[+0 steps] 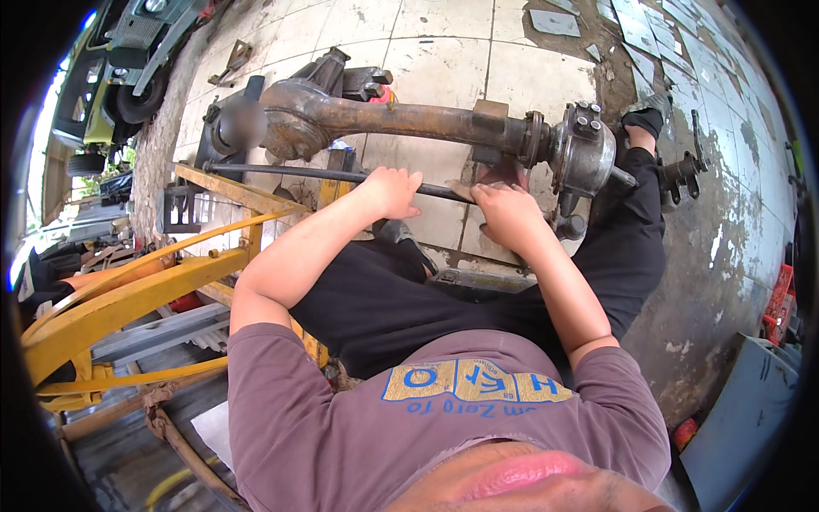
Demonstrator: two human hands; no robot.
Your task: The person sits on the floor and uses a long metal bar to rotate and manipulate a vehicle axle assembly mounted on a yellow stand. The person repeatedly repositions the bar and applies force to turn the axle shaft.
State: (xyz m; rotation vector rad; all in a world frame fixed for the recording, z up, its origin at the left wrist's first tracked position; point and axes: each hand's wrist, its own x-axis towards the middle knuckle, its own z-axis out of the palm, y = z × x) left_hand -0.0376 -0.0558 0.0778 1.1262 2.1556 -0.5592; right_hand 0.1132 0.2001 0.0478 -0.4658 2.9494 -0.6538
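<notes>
A long dark metal rod (pixel 294 172) lies crosswise in front of me, below the rusty axle housing (pixel 401 119). My left hand (pixel 391 192) is closed round the rod near its middle. Toward the rod's right end, my right hand (pixel 509 215) is closed on a small brownish flat piece (pixel 461 190) pressed against the rod. Whether that piece is sandpaper or cloth, I cannot tell. The fingers of my right hand partly hide the rod's end. At the axle's right end, close to my right hand, sits a greasy round steel hub (pixel 584 154).
Yellow metal frame bars (pixel 145 294) stand at my left, reaching under the rod. A black bracket (pixel 681 177) lies by my right foot (pixel 648 115). Broken tiles (pixel 554 23) lie on the far floor. A vehicle (pixel 119 72) stands far left; a grey-blue panel (pixel 742 418) is lower right.
</notes>
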